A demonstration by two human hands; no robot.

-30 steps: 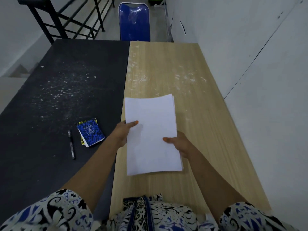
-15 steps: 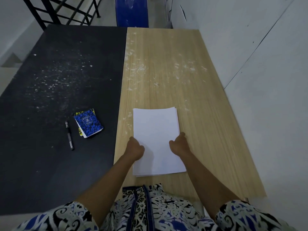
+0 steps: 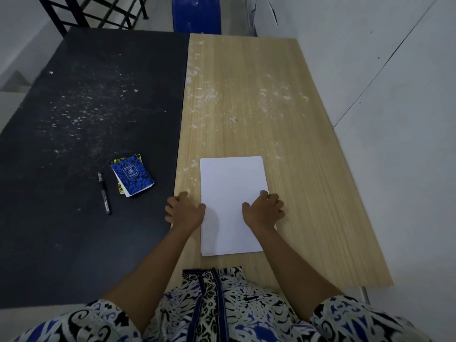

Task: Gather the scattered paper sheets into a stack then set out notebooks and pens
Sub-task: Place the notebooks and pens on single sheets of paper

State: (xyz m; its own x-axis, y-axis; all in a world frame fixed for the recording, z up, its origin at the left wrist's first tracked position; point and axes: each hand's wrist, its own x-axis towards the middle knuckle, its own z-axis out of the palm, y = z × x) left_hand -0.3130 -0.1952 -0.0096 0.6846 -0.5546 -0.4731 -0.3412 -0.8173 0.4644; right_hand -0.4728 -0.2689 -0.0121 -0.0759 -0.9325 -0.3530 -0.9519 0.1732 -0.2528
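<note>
The paper stack [image 3: 232, 203], light and slippery, is touched by loosely spread left hand [image 3: 185, 211] and right hand [image 3: 264, 209]. The stiffer blue notebook [image 3: 132, 175] is best pinched by its edges.

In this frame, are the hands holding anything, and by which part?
Nothing is gripped. The left hand and right hand rest with loose fingers at the side edges of the paper stack, lying flat on the wooden table.

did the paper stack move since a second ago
Yes. The paper stack was held lifted at a tilt then; now it lies flat and squared on the wooden table, its left edge further from the seam with the black table.
</note>
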